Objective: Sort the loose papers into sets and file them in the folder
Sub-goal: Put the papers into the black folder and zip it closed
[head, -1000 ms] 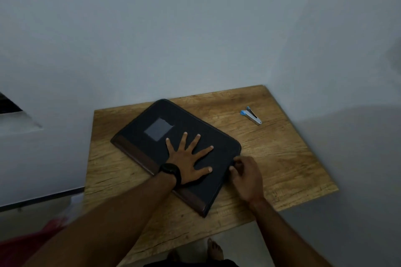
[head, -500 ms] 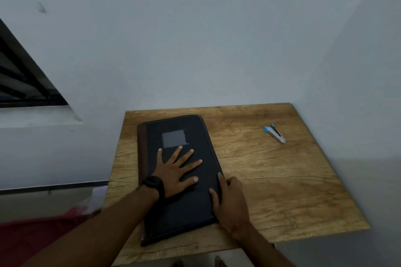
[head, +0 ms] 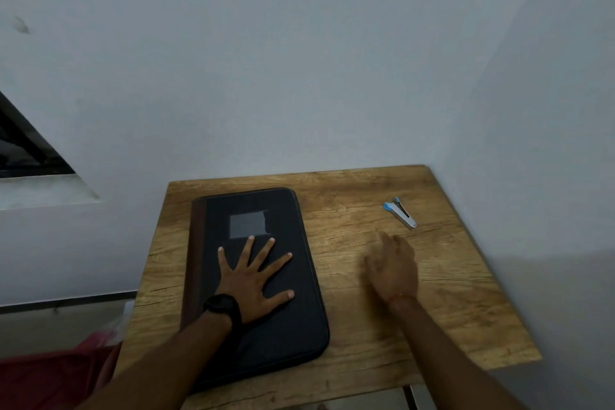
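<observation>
A closed dark folder (head: 283, 336) with a brown spine and a grey patch lies on the left half of the wooden table (head: 449, 309). My left hand (head: 254, 280) lies flat on its cover with the fingers spread; a black watch is on that wrist. My right hand (head: 392, 265) is blurred, over the bare table to the right of the folder, holding nothing, fingers loosely bent toward the stapler (head: 399, 212). No loose papers are in sight.
The small blue and silver stapler lies near the table's far right corner. White walls close in behind and to the right. A dark window opening (head: 23, 150) is at the left, and red cloth (head: 50, 376) lies low at the left.
My right hand has left the folder's right edge and moved right, out over the bare table toward the stapler. The left hand stays flat on the cover.
</observation>
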